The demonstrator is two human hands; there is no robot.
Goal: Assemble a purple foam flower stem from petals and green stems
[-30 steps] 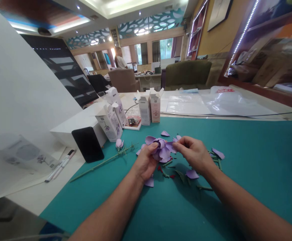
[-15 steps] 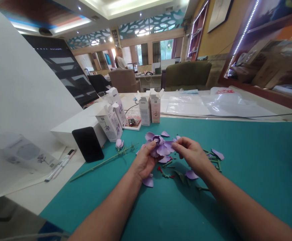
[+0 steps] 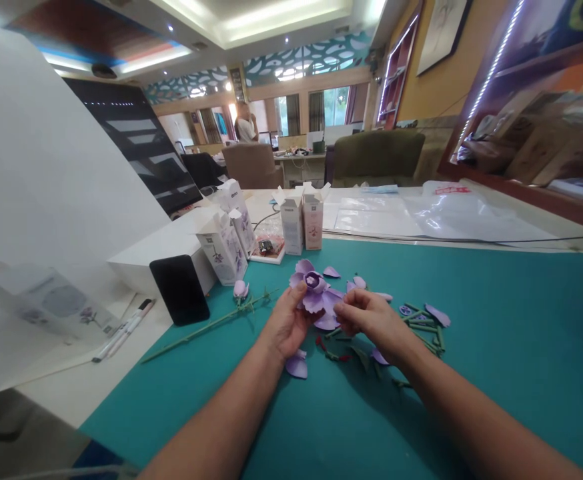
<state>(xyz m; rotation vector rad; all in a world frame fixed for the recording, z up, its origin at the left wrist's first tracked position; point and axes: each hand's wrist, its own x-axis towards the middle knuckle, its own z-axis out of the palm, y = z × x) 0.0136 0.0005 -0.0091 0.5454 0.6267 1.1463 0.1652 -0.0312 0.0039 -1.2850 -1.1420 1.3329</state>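
Clenching a lilac artificial flower (image 3: 315, 293) in our left grip (image 3: 286, 320), we held it just above a teal desk mat (image 3: 476, 413). Our right grip (image 3: 371, 320) was curled beside it, fingertips (image 3: 340, 313) at the lower petals, though we could not tell whether they grasped one. Loose lilac petals (image 3: 296, 365) and thin green stems (image 3: 424, 328) lay about the mat, with a long green budded stem (image 3: 206, 331) left of our hands, near a black phone (image 3: 179, 290).
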